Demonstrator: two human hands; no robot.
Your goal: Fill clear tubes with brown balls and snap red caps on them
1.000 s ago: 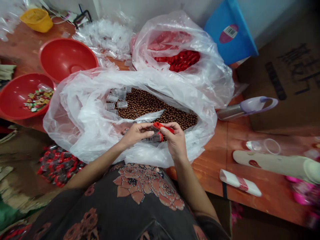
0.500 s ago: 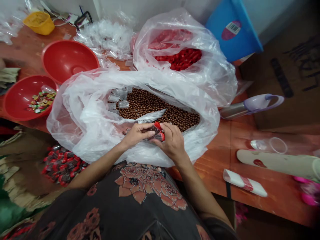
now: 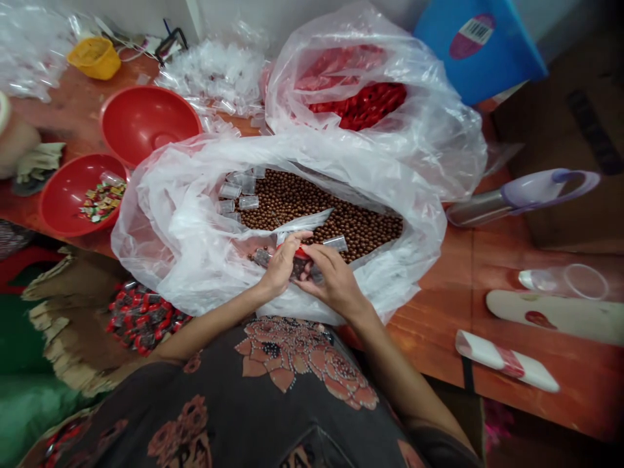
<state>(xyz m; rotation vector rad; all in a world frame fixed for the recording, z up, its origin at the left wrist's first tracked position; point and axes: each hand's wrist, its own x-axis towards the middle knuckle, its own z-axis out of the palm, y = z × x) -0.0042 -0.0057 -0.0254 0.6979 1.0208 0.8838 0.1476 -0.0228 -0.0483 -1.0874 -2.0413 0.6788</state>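
Observation:
My left hand (image 3: 281,268) and my right hand (image 3: 335,276) meet at the near edge of a big white plastic bag, closed around small clear containers. One container (image 3: 299,268) between them holds dark brown balls, and a red cap (image 3: 298,251) shows at its top. Fingers partly cover it, so how firmly the cap sits cannot be told. Brown chocolate-like balls (image 3: 285,192) fill the bag (image 3: 166,214) just beyond my hands. An uncapped clear container (image 3: 335,243) lies on the balls by my right fingers; several more clear containers (image 3: 248,202) lie at the left.
A second bag (image 3: 453,140) with red caps (image 3: 373,107) stands behind. Two red bowls, one bare (image 3: 146,117) and one (image 3: 53,201) with wrapped sweets, are at left. Capped containers (image 3: 141,318) are heaped in a box below left. A lilac-handled flask (image 3: 526,194) lies right.
The view has shifted slightly, moving the scene rightward. The two red-capped containers between my hands have been turned, and a clear container now lies on the balls near my right hand.

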